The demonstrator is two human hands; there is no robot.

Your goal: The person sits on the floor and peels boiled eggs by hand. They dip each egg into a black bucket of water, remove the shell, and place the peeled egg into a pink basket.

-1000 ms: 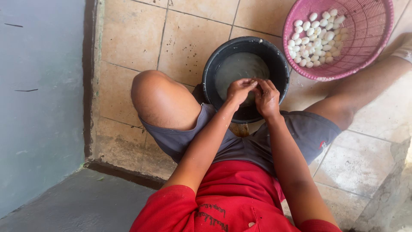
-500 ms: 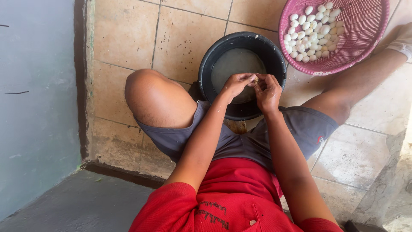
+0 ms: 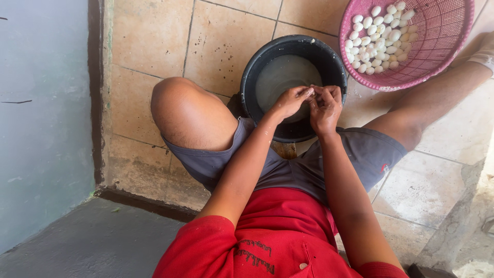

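My left hand [image 3: 290, 100] and my right hand [image 3: 325, 105] meet fingertip to fingertip over a black bucket [image 3: 257, 67] with cloudy water in it. Both pinch one small pale thing between the fingers; it is mostly hidden and I cannot tell what it is. The bucket stands on the tiled floor between my legs. A pink plastic basket [image 3: 442, 46] at the upper right holds several small white egg-like pieces [image 3: 378, 36] heaped on its left side.
I sit on a beige tiled floor [image 3: 154, 36], left knee [image 3: 180, 108] bent up, right leg [image 3: 432, 98] stretched under the basket. A blue-grey wall [image 3: 41, 103] runs along the left, a grey concrete step [image 3: 92, 242] lies below it.
Both hands stay together over the bucket, fingers working slightly. The view has shifted a little; bucket and basket have not moved.
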